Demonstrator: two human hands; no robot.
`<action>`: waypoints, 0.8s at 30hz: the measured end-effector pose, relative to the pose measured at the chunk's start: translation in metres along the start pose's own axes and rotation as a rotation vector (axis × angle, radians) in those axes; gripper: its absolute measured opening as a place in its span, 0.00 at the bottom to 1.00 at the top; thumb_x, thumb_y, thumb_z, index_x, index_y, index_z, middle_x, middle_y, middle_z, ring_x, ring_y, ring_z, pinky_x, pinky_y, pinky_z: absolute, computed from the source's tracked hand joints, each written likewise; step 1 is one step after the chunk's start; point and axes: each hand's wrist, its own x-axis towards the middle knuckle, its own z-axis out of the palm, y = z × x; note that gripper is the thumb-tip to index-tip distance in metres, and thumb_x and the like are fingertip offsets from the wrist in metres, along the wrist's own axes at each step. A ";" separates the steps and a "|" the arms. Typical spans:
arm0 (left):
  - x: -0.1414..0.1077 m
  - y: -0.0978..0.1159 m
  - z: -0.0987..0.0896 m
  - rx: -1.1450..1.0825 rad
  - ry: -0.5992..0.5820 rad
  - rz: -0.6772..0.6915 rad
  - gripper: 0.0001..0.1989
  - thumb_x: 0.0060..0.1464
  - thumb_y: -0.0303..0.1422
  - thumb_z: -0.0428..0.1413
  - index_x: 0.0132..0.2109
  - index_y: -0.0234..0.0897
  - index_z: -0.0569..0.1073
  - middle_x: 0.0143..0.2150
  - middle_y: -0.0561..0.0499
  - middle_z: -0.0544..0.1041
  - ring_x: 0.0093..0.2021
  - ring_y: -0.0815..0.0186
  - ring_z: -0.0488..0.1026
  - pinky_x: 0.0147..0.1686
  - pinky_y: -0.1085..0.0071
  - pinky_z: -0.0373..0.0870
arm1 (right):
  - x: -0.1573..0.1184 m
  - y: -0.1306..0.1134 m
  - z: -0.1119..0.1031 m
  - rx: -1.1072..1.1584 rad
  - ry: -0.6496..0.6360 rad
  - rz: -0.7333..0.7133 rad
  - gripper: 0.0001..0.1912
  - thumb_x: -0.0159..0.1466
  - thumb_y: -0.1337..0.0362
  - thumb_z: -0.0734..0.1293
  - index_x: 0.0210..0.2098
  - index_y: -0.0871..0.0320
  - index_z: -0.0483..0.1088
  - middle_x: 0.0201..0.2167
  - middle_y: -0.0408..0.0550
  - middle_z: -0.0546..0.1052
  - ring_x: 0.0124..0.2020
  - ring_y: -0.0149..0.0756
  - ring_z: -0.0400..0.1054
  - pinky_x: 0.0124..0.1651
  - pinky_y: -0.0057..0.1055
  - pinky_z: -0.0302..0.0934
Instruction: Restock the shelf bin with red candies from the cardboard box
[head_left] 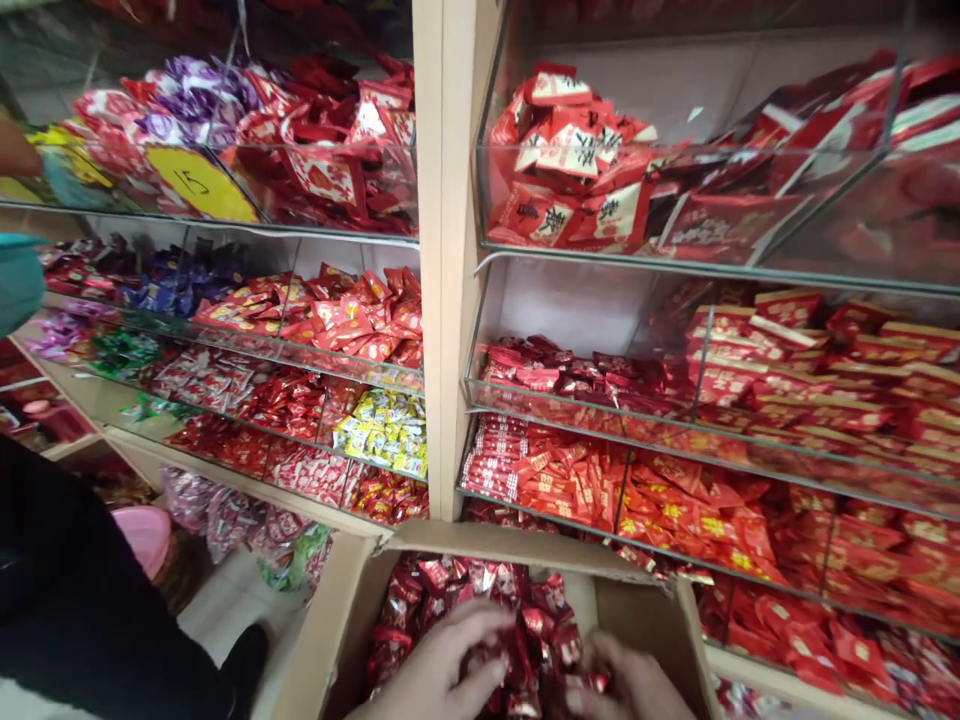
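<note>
An open cardboard box (341, 610) stands low in front of me, holding a heap of shiny dark red wrapped candies (536, 620). My left hand (454, 660) reaches into the box from the bottom, its fingers curled round some of these candies. On the box's right side my right hand (626, 680) is also bent round candies, with a red wrapper showing at its fingers. The two hands face each other with candies between them. Both are slightly blurred, and the lower parts of the candies are hidden.
Glass-fronted shelves rise behind the box, with red packets (570, 170), yellow-wrapped sweets (386, 430) and a yellow price tag (199, 183). A wooden post (448, 250) divides them. At left stands another person in dark trousers (82, 590), near a pink basin (142, 535).
</note>
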 end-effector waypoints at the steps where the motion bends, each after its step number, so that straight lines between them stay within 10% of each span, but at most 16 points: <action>1: 0.004 0.008 0.002 -0.044 0.023 -0.031 0.22 0.49 0.33 0.51 0.53 0.41 0.62 0.53 0.46 0.64 0.47 0.65 0.65 0.48 0.70 0.61 | 0.000 -0.015 -0.004 0.060 0.022 -0.030 0.09 0.52 0.57 0.63 0.25 0.57 0.65 0.22 0.41 0.70 0.27 0.30 0.64 0.30 0.23 0.56; 8: 0.037 0.047 -0.003 -0.485 0.078 -0.126 0.12 0.48 0.38 0.52 0.31 0.33 0.72 0.25 0.53 0.74 0.26 0.71 0.71 0.28 0.75 0.69 | 0.016 -0.077 -0.022 0.515 0.109 -0.050 0.14 0.55 0.56 0.61 0.36 0.58 0.65 0.23 0.40 0.68 0.20 0.24 0.58 0.24 0.22 0.56; 14: 0.034 0.057 -0.002 -0.570 0.269 -0.154 0.13 0.47 0.40 0.52 0.27 0.32 0.71 0.19 0.54 0.72 0.17 0.74 0.69 0.17 0.81 0.64 | 0.017 -0.085 -0.019 0.518 0.301 -0.150 0.11 0.55 0.58 0.62 0.22 0.59 0.66 0.18 0.41 0.67 0.21 0.26 0.60 0.25 0.23 0.57; 19: 0.035 0.053 0.007 -0.613 0.423 -0.099 0.15 0.47 0.41 0.52 0.27 0.32 0.69 0.18 0.54 0.71 0.17 0.74 0.69 0.16 0.82 0.64 | 0.016 -0.087 -0.014 0.565 0.311 -0.184 0.10 0.55 0.59 0.62 0.33 0.58 0.66 0.30 0.47 0.73 0.31 0.32 0.66 0.34 0.27 0.61; 24: 0.028 0.033 0.008 -0.513 0.313 -0.135 0.19 0.48 0.45 0.50 0.28 0.31 0.69 0.19 0.51 0.73 0.13 0.75 0.66 0.11 0.81 0.59 | 0.014 -0.072 0.000 0.585 0.247 -0.146 0.14 0.54 0.56 0.62 0.19 0.58 0.59 0.17 0.42 0.68 0.21 0.28 0.61 0.25 0.24 0.58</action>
